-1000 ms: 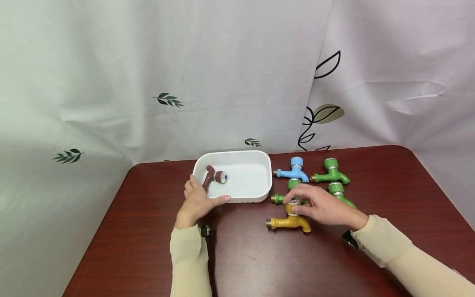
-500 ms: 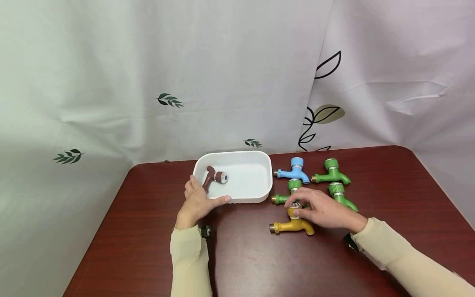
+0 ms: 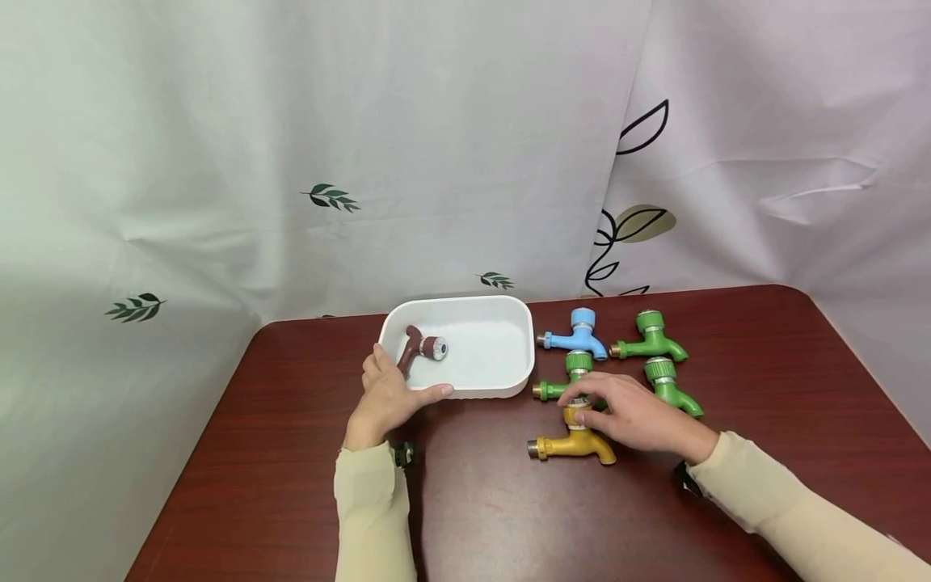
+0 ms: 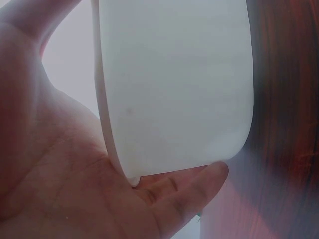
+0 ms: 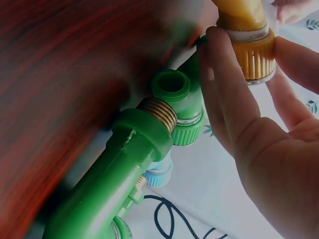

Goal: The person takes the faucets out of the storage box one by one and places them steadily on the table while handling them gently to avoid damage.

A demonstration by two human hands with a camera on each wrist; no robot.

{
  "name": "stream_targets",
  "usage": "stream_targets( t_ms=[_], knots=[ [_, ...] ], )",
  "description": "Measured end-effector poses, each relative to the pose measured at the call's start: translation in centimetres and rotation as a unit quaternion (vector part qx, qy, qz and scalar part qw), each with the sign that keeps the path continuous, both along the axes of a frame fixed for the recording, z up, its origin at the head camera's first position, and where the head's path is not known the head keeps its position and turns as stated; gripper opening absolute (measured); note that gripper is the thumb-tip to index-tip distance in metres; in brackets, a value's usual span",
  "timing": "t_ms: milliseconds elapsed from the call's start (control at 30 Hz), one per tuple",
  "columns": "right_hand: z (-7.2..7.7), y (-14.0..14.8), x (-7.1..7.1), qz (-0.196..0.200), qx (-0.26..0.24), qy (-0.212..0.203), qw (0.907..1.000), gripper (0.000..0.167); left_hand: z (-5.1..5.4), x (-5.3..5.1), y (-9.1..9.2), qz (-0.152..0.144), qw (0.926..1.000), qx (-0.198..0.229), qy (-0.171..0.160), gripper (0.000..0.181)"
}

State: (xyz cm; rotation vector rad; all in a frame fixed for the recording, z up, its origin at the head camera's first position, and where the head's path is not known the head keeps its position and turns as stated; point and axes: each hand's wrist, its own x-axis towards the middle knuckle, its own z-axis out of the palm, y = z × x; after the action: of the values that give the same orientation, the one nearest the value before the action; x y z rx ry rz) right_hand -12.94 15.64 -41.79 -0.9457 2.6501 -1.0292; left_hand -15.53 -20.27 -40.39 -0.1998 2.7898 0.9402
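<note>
My left hand (image 3: 381,400) holds the near left corner of a white plastic tub (image 3: 483,392), thumb along the front and fingers at the left side. Inside the tub lies a dark red tap (image 3: 410,349) with its knob facing right. With thumb and fingers, my right hand (image 3: 636,412) pinches the ribbed knob of a yellow tap (image 3: 575,444); the right wrist view shows that knob (image 5: 256,57) between them. Close behind the yellow tap is a green tap (image 3: 578,364), partly hidden by the right hand.
A light blue tap (image 3: 578,341) lies right of the tub. Two more green taps, a back one (image 3: 650,343) and a nearer one (image 3: 665,384), lie farther right. All rest on a dark red wooden table (image 3: 480,509), with a white patterned curtain (image 3: 436,162) behind.
The yellow tap has shifted slightly right and toward the near edge with my right hand, then stayed about there. My left hand and the tub have not moved.
</note>
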Motion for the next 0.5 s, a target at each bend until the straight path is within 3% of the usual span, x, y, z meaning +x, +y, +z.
stream_targets(
  t_ms=[500],
  knots=[
    [0.23,-0.18,0.25,-0.018,0.055,-0.003,0.9983,0.023,-0.03,0.0,0.01,0.0,1.0,-0.003,0.002,0.143]
  ],
)
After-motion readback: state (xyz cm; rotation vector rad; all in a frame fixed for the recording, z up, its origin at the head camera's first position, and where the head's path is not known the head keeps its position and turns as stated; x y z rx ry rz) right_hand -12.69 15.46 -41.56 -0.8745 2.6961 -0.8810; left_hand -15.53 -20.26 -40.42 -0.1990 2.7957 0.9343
